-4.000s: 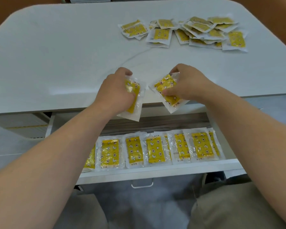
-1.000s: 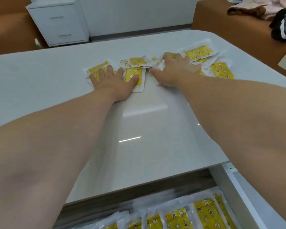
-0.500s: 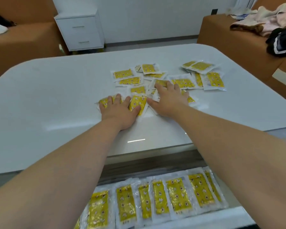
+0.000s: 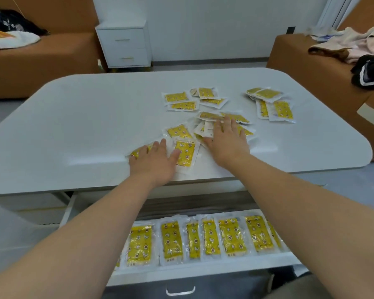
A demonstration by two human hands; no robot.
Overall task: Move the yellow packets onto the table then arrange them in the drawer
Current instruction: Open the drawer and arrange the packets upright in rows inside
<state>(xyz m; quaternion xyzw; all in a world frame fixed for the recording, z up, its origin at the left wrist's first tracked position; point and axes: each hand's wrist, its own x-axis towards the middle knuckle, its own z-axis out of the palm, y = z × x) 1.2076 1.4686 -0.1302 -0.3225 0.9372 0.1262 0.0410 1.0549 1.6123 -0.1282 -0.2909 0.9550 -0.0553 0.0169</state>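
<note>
Several yellow packets in clear wrap lie scattered on the white table [image 4: 84, 126]. My left hand [image 4: 154, 161] lies flat, fingers spread, pressing on packets near the front edge; one packet [image 4: 185, 153] shows under its thumb. My right hand [image 4: 226, 140] rests flat on a small heap of packets [image 4: 205, 126]. More packets sit farther back [image 4: 183, 101] and at the right [image 4: 274, 105]. Below the table edge the open drawer [image 4: 203, 270] holds a row of several packets [image 4: 232, 237] standing side by side.
Brown sofas with clothes stand at the far left [image 4: 41, 61] and right [image 4: 311, 61]. A white bedside cabinet [image 4: 124, 46] stands against the back wall. The drawer's handle [image 4: 180, 291] is at the bottom.
Both flat hands have dragged packets toward the table's front edge. The view has tilted down, so more of the drawer shows.
</note>
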